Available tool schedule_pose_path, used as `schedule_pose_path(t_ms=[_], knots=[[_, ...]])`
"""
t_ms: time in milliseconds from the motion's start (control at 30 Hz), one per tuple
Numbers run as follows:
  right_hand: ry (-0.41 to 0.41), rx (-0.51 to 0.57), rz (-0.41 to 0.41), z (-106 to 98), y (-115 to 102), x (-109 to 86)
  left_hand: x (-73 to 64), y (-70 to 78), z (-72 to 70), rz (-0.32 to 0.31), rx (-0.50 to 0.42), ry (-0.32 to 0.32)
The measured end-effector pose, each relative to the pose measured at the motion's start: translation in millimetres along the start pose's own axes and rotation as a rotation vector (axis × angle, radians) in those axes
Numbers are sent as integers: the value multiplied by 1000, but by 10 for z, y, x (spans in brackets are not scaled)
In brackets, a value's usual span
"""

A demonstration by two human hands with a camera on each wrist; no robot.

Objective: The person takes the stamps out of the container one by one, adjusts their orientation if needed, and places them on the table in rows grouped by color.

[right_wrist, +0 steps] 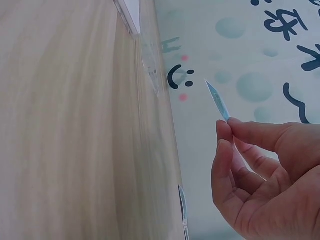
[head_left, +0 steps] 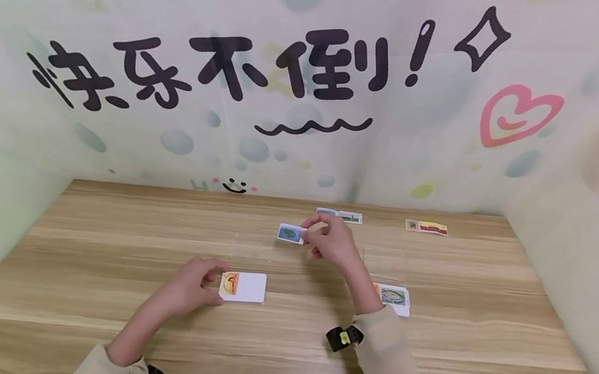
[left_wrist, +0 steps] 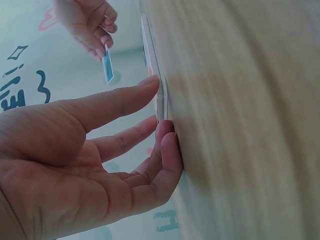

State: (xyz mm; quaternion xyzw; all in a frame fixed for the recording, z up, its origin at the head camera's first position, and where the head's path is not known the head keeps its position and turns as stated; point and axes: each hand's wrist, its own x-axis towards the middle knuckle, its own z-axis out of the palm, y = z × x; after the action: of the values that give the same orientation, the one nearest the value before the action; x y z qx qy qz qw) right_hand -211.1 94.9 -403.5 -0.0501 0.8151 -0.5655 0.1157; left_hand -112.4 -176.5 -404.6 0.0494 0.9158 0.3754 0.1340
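Note:
Near the middle of the table lies a small stack of white cards, the top one with an orange picture on its left part. My left hand holds the stack's left end, thumb at the near edge and fingers at the far edge; in the left wrist view the thumb and fingertips meet the stack's side. Above the table, my right hand pinches a small card with a blue picture by its right end. The right wrist view shows this card nearly edge-on between thumb and index finger.
A second stack of picture cards sits partly behind the right forearm. Picture cards lie at the back, with another pair farther right. Faint clear sheets rest on the wooden table. A printed cloth wall rises behind.

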Motion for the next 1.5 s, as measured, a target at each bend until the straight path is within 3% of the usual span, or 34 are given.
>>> schedule_pose_path(t_ms=[267,1500], knots=[[6,11,28,-20,20,32,-1,1,1,-3,4,2],[34,0,13,-50,41,184,-3,-15,10,14,3,6]])
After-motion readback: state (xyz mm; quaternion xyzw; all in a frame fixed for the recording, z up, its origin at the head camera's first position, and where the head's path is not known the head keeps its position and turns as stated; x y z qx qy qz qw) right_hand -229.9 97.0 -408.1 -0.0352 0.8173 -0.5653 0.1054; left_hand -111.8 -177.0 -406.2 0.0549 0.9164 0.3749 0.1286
